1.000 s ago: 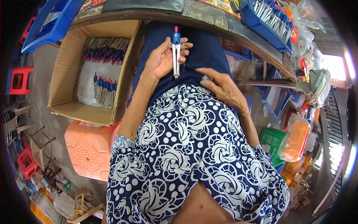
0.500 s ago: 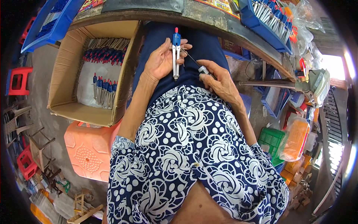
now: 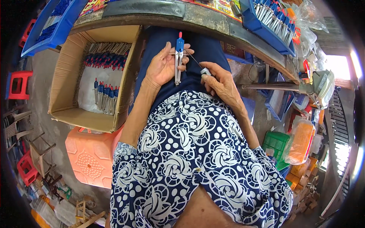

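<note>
A drawing compass (image 3: 179,45) with a blue head, red tip and silver legs stands between the fingers of my left hand (image 3: 160,67), its legs together and pointing toward me. A thin metal rod crosses its legs just below the head. My right hand (image 3: 221,83) is closed around the pale grey handle of a screwdriver (image 3: 205,72). The screwdriver's thin shaft slants up and left to the side of the compass. Whether its tip touches the rod or a leg is too small to tell.
On my left, a cardboard box (image 3: 84,118) holds rows of similar compasses. A blue tray (image 3: 262,32) full of compasses sits on the table (image 3: 205,23) at right, another blue tray (image 3: 47,41) at far left. A pink stool (image 3: 90,159) stands beside the box.
The compass and my left hand have come slightly nearer to me. My right hand keeps the screwdriver at the compass's side, with its handle shifted slightly.
</note>
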